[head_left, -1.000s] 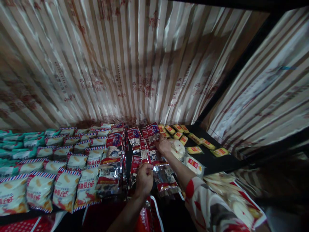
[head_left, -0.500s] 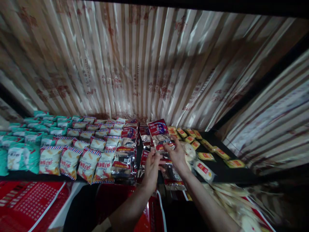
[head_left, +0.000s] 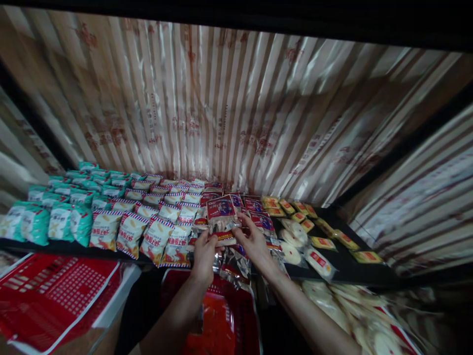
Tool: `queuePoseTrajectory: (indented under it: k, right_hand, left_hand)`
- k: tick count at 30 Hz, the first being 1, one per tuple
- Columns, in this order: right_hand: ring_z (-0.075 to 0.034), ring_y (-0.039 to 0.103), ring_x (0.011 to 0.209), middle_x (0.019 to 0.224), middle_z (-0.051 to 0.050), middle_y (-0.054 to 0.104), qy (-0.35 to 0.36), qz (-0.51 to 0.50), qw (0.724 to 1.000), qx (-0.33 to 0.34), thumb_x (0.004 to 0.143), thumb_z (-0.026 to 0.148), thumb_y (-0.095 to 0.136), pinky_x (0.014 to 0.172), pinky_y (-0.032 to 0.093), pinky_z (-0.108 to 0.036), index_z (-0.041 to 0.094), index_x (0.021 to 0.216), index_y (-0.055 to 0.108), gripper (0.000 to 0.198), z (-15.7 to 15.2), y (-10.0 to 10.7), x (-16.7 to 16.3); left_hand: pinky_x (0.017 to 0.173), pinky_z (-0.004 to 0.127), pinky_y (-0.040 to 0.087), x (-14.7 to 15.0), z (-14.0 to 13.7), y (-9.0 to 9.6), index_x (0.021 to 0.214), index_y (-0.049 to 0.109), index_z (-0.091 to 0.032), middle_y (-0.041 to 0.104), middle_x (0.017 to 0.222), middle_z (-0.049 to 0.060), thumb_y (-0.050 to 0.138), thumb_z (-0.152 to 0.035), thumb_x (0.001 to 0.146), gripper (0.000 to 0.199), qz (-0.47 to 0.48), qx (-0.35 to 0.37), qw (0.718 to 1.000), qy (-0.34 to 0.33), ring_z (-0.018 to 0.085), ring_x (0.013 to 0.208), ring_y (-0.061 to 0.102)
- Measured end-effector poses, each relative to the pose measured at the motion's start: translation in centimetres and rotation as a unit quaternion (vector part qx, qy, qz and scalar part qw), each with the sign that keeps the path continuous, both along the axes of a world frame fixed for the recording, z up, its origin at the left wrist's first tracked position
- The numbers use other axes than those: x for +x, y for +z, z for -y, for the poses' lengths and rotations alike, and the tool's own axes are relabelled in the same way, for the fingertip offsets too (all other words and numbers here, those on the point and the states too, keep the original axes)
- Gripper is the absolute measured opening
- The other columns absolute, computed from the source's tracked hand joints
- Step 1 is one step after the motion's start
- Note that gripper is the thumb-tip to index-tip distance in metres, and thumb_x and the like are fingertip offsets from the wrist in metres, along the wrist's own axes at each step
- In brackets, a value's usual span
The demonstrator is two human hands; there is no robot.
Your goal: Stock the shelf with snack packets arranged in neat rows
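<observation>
The red-topped packet [head_left: 221, 211], at one o'clock from the left hand [head_left: 205, 256], looks light, pliable and slick, best held by its edges, where left fingers pinch seven o'clock and the right hand's [head_left: 255, 242] four.

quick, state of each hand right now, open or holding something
Left hand: closed, holding a dark red packet near its lower edge.
Right hand: closed, holding the same packet by its right side.

Maroon packet [head_left: 221, 210] in both hands' fingers [head_left: 250, 226]
</observation>
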State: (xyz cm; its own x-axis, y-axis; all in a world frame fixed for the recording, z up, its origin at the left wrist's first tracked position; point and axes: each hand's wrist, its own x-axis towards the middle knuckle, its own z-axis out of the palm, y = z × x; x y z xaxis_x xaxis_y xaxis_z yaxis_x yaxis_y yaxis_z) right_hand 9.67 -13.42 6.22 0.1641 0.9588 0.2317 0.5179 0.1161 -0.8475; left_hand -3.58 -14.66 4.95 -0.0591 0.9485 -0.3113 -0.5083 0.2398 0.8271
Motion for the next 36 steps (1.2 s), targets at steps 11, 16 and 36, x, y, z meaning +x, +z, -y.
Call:
queuePoseTrajectory:
  k: [11, 16, 36]
  right_hand:
    - [-0.018, 0.061, 0.091, 0.108, -0.003, 0.066, 0.042, 0.061, 0.993, -0.087, 0.077, 0.035, 0.051, 0.085, 0.046, -0.032, 0.023, 0.122, 0.056, 0.047, -3.0, -0.1, -3.4]
    - [-0.016, 0.062, 0.077, 0.095, -0.004, 0.069, 0.057, -0.021, 0.989, -0.134, 0.075, 0.036, 0.054, 0.073, 0.05, -0.03, 0.017, 0.117, 0.059, 0.046, -4.2, -1.1, -3.4]
    - [-0.017, 0.064, 0.083, 0.1, -0.004, 0.07, -0.012, 0.03, 0.999, 0.001, 0.076, 0.036, 0.055, 0.081, 0.05, -0.032, 0.019, 0.112, 0.062, 0.04, -9.4, -1.0, 0.6]
  left_hand:
    - [0.046, 0.018, 0.037, -4.2, -0.8, -2.2, 0.081, 0.06, -0.015, 0.059, 0.063, -0.003, 0.059, -0.023, 0.059, 0.023, -0.015, -0.025, 0.999, -0.027, 0.007, 0.048, 0.05]
    - [0.048, 0.021, 0.041, -4.9, -1.2, -2.5, 0.084, 0.059, -0.013, 0.061, 0.066, 0.001, 0.056, -0.038, 0.069, 0.029, -0.005, 0.008, 1.0, -0.015, 0.009, 0.049, 0.052]
    - [0.091, 0.041, 0.045, -3.7, -4.6, -5.8, 0.1, 0.065, -0.022, 0.058, 0.117, 0.01, 0.055, -0.017, 0.081, 0.022, -0.736, 0.319, 0.59, 0.085, 0.029, 0.119, 0.042]
